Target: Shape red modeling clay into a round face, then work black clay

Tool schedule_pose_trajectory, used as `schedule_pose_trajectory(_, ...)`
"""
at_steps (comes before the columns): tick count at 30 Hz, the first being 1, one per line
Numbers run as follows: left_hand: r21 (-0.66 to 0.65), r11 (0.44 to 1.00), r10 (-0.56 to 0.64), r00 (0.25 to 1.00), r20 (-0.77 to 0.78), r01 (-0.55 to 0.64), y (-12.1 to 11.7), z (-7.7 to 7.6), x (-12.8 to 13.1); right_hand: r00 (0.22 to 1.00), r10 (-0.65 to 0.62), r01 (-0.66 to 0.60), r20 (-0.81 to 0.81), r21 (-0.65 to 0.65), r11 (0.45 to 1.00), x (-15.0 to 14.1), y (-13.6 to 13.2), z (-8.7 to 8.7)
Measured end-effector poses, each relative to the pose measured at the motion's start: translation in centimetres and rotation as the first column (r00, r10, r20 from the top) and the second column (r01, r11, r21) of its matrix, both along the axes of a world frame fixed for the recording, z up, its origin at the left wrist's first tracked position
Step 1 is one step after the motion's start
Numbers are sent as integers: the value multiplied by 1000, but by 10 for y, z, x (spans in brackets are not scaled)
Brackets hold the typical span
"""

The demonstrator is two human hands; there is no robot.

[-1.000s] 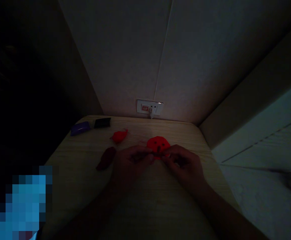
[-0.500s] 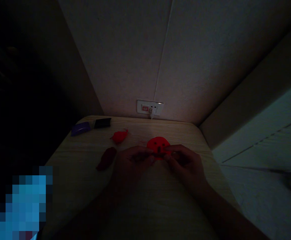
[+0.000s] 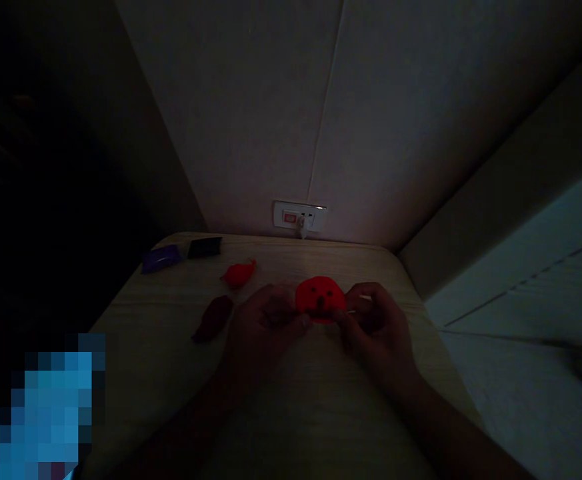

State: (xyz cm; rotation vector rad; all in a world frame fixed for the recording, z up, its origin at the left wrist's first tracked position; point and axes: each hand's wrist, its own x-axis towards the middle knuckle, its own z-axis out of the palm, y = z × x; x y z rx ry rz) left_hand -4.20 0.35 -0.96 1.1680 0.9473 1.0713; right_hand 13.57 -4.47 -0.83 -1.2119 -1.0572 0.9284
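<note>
A flat, round red piece that looks like modelling clay (image 3: 321, 293) bears a dark face: two eyes, a nose and a mouth strip along its lower part. My left hand (image 3: 265, 327) grips its lower left edge, thumb in front and fingers behind. On the opposite side my right hand (image 3: 378, 327) pinches the lower right edge, its thumb near the end of the mouth. Left of my left hand lie a dark red lump (image 3: 214, 319) and, farther back, a bright red crumpled lump (image 3: 239, 274). Dim light hides the finer detail.
The pale wooden table (image 3: 291, 407) ends at a wall with a socket plate (image 3: 299, 215), a plug in it. At the table's back left lie a purple packet (image 3: 161, 259) and a black packet (image 3: 205, 247). A pale panel (image 3: 535, 267) stands to the right.
My fingers have moved from the front of the red face to its sides and rear, leaving thumbs in front. The face shows more fully and sits slightly lower and to the right.
</note>
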Motion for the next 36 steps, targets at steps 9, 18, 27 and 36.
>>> schedule_pose_trajectory(9, -51, 998, -18, 997, 72, 22, 1, 6, 1, 991, 69, -71, -112, -10, 997, 0, 1, 1)
schedule_pose_trajectory(18, -30, 998, 59, 998, 21, -58, 1, 6, 0, 956, 33, -55, 293, 68, 996, 3, -3, 0)
schedule_pose_trajectory(27, -36, 999, 21, 1000, -11, -21, 1, 1, -1, 934, -21, -41, 356, 166, 985, 3, -1, 2)
schedule_pose_trajectory(36, -52, 999, -11, 999, 43, 14, 0, 1, 1, 990, 68, -79, -125, -86, 993, 4, 9, -4)
